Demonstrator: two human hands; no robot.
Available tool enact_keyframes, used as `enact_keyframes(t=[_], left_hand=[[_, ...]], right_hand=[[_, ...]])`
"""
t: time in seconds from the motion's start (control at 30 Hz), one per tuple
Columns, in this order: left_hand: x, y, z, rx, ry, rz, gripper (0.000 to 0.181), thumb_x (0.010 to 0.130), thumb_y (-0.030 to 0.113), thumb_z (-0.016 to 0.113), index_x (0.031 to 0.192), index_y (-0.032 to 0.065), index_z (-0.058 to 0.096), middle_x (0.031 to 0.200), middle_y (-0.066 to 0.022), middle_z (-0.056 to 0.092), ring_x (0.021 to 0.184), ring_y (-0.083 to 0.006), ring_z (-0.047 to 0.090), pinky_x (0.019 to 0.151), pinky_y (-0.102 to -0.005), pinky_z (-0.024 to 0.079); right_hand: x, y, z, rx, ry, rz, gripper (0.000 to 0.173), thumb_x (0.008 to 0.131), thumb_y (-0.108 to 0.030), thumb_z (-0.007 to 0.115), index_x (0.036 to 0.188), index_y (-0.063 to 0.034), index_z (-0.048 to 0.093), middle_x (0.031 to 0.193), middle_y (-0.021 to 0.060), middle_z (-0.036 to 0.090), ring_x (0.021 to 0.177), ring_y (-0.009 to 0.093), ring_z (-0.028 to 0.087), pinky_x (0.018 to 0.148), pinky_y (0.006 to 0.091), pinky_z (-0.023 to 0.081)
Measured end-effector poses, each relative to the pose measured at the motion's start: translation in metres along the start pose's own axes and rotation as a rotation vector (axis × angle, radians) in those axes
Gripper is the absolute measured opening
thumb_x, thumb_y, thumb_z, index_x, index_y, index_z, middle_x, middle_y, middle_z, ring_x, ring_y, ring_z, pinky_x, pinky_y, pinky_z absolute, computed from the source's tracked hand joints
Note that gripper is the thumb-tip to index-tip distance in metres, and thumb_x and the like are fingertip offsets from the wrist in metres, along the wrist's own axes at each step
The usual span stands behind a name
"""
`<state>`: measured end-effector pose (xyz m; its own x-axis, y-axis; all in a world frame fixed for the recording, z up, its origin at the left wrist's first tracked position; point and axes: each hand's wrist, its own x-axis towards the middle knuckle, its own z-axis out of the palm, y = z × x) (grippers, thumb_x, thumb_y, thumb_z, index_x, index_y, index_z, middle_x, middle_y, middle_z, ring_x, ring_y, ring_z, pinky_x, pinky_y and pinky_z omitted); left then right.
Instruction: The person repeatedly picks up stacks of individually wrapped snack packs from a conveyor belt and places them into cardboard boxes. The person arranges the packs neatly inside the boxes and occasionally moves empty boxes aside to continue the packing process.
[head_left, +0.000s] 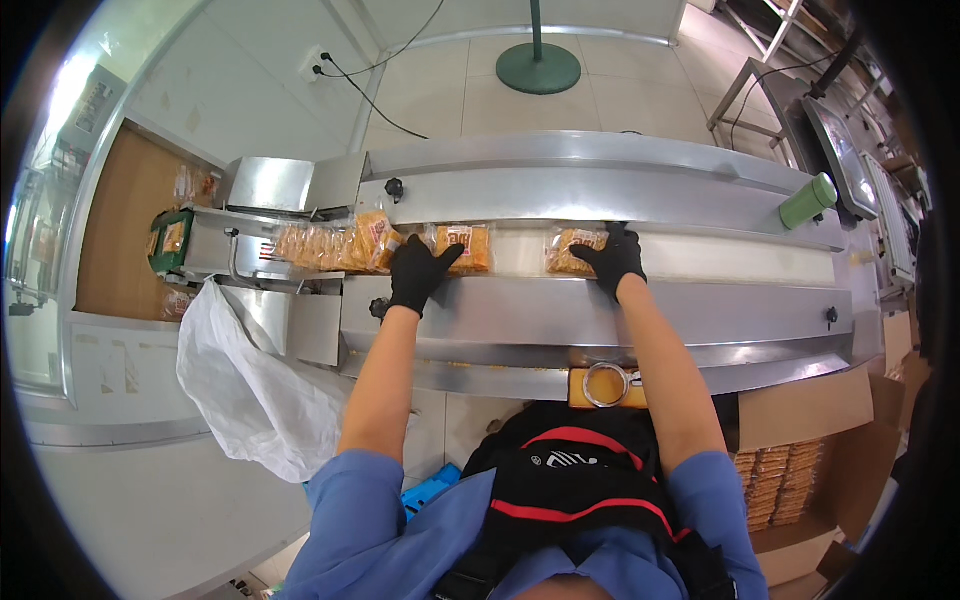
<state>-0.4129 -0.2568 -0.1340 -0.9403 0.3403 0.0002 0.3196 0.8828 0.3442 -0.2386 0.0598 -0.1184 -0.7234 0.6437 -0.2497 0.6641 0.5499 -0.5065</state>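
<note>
Both my hands wear black gloves and reach over a white conveyor belt (697, 255) between steel guards. My left hand (421, 271) is at a packaged snack (463, 249) in clear film, its thumb spread towards it; whether it grips anything is unclear. Just left of that hand, a tilted packet (373, 231) leans on a row of upright snack packets (319, 246). My right hand (616, 256) is on the right side of another packaged snack (574, 251) lying on the belt, thumb over its top; its grip cannot be made out.
A green bottle (808, 201) rests on the far guard at the right. A roll of tape (606, 385) lies at the near edge. An open cardboard box (806, 412) of packets stands at lower right. White plastic sheeting (247, 390) hangs at left, below a green tray (184, 255).
</note>
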Motion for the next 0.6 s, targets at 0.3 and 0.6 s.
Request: enact_keyframes(t=[0.3,0.6], left_hand=[[0.014,0.018,-0.005,-0.095,-0.163,-0.175,0.127,0.054,0.083,0.081,0.126,-0.0177,0.051,0.113,-0.0330,0.067,0.110,-0.0433,0.067,0.092,-0.0474,0.055],[0.002,0.048,0.007,-0.939,-0.226,-0.017,0.085,0.077,0.044,0.088,0.139,0.0006,0.050,0.135,-0.0221,0.055,0.120,-0.0294,0.058,0.098,-0.0399,0.049]], right_hand=[[0.014,0.004,0.039,0.363,-0.092,0.032,0.108,0.065,-0.045,0.092,0.144,0.0026,0.036,0.132,0.0256,0.061,0.125,0.037,0.060,0.105,0.0416,0.050],[-0.025,-0.086,0.026,0.225,0.080,-0.091,0.079,0.086,-0.026,0.074,0.149,-0.0077,0.030,0.135,0.0304,0.046,0.123,0.047,0.055,0.101,0.0501,0.051]])
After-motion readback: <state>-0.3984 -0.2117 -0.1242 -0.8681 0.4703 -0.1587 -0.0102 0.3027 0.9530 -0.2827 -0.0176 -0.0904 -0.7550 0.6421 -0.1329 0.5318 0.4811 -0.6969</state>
